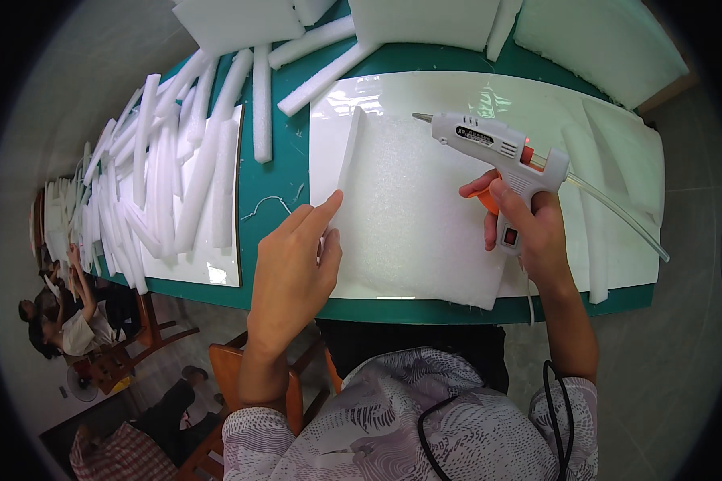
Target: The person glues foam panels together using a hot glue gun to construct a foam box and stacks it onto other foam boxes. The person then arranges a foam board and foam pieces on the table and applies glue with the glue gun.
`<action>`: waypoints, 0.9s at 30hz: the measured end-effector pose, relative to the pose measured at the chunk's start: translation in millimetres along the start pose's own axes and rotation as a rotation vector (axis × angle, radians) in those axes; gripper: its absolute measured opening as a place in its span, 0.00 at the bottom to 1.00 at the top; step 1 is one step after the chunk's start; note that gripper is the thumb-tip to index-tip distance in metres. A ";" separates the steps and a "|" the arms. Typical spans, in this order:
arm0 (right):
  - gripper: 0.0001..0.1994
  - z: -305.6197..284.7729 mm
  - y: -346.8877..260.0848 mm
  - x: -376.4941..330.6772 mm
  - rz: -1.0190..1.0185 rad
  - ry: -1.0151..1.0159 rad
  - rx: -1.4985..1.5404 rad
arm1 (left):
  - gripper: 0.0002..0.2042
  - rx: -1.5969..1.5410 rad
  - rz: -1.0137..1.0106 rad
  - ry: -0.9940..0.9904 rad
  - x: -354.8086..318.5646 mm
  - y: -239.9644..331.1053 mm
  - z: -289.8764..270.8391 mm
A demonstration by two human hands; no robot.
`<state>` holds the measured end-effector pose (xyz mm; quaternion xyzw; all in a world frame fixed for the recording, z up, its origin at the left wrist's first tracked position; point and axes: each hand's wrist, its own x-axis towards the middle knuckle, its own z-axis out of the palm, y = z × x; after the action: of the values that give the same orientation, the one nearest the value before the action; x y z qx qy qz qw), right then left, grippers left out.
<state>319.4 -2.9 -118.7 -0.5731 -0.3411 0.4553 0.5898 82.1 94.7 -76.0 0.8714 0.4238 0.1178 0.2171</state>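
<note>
A white foam sheet (421,208) lies flat in front of me, with a narrow foam strip (351,152) along its left edge. My left hand (289,268) grips the near end of that strip, index finger stretched along it and thumb just below. In my right hand (537,232) is a white hot glue gun (477,136), held by its handle with fingers at the orange trigger. Its metal nozzle points left, above the far part of the sheet. A long clear glue stick (618,204) sticks out of the back, and a small red light glows there.
The sheet rests on a glossy white board (393,88) on a green table (277,188). Many loose foam strips (164,176) are heaped at left. Foam blocks (425,20) stand along the far edge. More foam (590,200) lies at right. Other people (80,329) sit at far left.
</note>
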 end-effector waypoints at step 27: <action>0.22 -0.6 1.0 0.5 -0.004 0.000 -0.018 | 0.20 0.035 0.041 0.033 -1.4 -5.3 5.8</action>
<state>319.9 -2.7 -119.8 -0.5775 -0.3464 0.4510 0.5858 79.9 94.8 -83.7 0.8816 0.4113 0.1291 0.1924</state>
